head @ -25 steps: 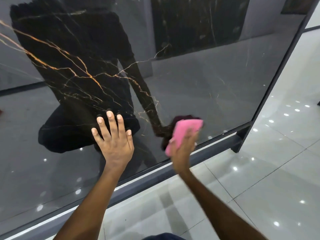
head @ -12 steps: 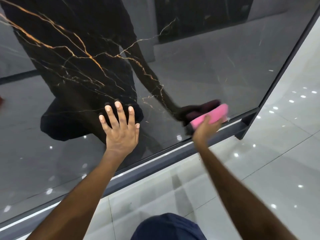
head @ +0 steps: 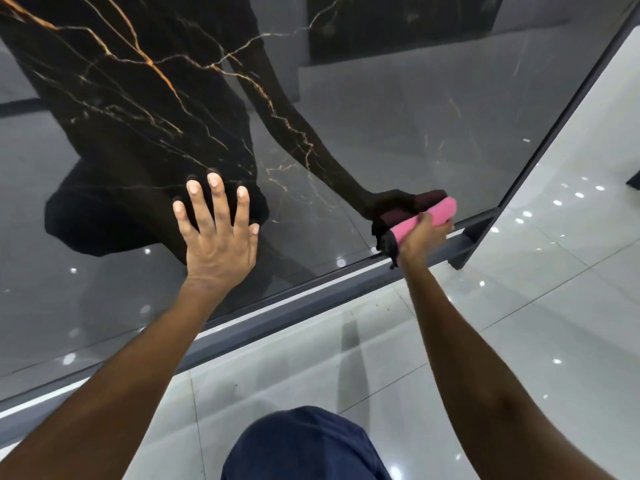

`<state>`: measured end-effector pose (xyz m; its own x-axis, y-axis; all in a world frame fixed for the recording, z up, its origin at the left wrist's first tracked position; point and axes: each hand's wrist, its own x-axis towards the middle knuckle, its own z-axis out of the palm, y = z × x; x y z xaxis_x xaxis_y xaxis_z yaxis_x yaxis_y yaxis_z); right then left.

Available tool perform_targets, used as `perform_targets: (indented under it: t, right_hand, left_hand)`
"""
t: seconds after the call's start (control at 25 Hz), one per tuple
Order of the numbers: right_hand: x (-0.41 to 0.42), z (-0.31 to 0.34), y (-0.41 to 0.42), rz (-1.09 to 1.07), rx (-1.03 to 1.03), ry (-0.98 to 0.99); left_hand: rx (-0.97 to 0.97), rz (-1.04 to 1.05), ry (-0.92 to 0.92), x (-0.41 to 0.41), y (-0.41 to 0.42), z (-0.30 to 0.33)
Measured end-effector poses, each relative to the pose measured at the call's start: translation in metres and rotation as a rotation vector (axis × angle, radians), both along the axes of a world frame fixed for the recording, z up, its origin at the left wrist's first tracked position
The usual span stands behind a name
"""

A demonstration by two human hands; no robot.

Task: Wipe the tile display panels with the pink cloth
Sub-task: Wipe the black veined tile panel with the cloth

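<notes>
A glossy black tile display panel (head: 398, 109) with gold and white veins fills the upper view, mirroring my body and arms. My left hand (head: 218, 233) presses flat against it with fingers spread, low and left of centre. My right hand (head: 420, 239) grips the folded pink cloth (head: 429, 218) and holds it against the panel's bottom right corner, just above the lower frame.
A dark grey metal frame (head: 311, 303) runs along the panel's bottom edge, with an upright post (head: 540, 140) on the right. Shiny white floor tiles (head: 519, 306) lie below and to the right. My knee in dark blue fabric (head: 304, 445) shows at the bottom.
My right hand has swept the pink cloth down and rightward, from the lower middle of the panel to its bottom right corner. The left hand stays pressed on the panel.
</notes>
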<state>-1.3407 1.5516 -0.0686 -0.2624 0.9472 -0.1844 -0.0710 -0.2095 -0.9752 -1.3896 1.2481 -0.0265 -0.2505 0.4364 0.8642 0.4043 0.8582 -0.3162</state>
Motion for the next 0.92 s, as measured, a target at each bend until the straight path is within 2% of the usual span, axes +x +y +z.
perform_targets:
  t: [0.08,0.16,0.24,0.36,0.4,0.44,0.48,0.56,0.6,0.68,0.72,0.76,0.8,0.92]
  right_hand:
    - [0.014,0.011,-0.068,0.166,0.093,0.057]
    - [0.037,0.007,-0.155,0.441,0.356,0.111]
    - [0.047,0.003,-0.166,0.613,0.559,0.121]
    - [0.028,0.030,-0.063,0.507,0.775,0.075]
    - [0.023,0.043,-0.029,0.425,0.778,0.034]
    - [0.020,0.057,-0.008,0.359,0.697,0.009]
    - [0.019,0.073,-0.004,0.310,0.616,-0.001]
    - [0.023,0.102,-0.041,0.310,0.709,-0.029]
    - [0.025,0.111,-0.065,0.375,0.920,-0.011]
    - [0.029,0.130,-0.098,0.537,1.513,-0.008]
    - [0.026,0.148,-0.094,0.565,1.683,-0.010]
    - [0.023,0.172,-0.078,0.540,1.692,0.006]
    - [0.020,0.203,-0.056,0.472,1.564,0.017]
    - [0.010,0.310,0.026,0.192,0.925,-0.029]
  left_hand:
    - [-0.015,0.011,0.005,0.000,-0.002,0.000]
    - [-0.010,0.009,0.013,0.000,-0.002,-0.001]
    - [0.016,-0.001,0.039,-0.002,-0.001,-0.005]
    - [0.016,0.005,0.059,-0.002,0.002,0.001]
    - [0.008,0.009,0.035,0.000,0.002,0.003]
    - [0.028,0.005,-0.008,0.005,0.003,0.003]
    - [0.081,-0.007,-0.061,0.012,0.005,0.006]
    - [0.213,-0.089,-0.162,0.034,0.019,0.026]
    - [0.239,-0.190,-0.168,0.043,0.030,0.050]
    - [0.213,-0.368,-0.057,0.049,0.050,0.127]
    - [0.226,-0.386,0.019,0.045,0.056,0.174]
    - [0.268,-0.371,0.074,0.041,0.059,0.220]
    - [0.300,-0.338,0.117,0.034,0.058,0.260]
    - [0.284,-0.109,0.064,0.013,0.044,0.310]
